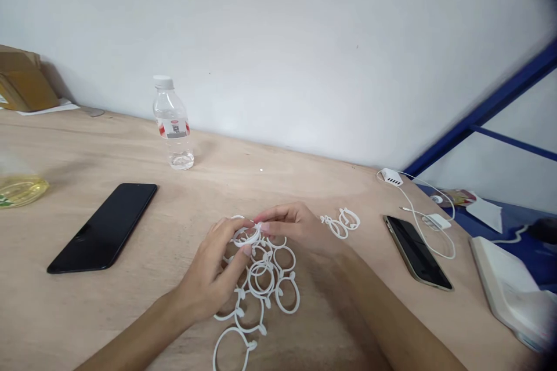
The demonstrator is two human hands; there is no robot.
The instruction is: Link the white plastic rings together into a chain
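Between my two hands is a white plastic ring (247, 237) with a small clasp, lifted just over a loose pile of similar rings. My left hand (217, 269) pinches its near left edge between thumb and fingers. At the clasp side, the fingertips of my right hand (296, 226) are closed on the same ring. The pile of white rings (261, 278) spreads below and toward me on the wooden table, some overlapping. Beyond my right hand lie a few more white rings (342, 224), set apart from the pile. My fingers hide part of the held ring.
A water bottle (174, 127) stands near the wall. A large black phone (104, 229) lies at left, a smaller phone (418, 252) at right beside a white cable and power strip (391, 177). A cardboard box (26, 81) sits far left; a white device (509, 287) is at the right edge.
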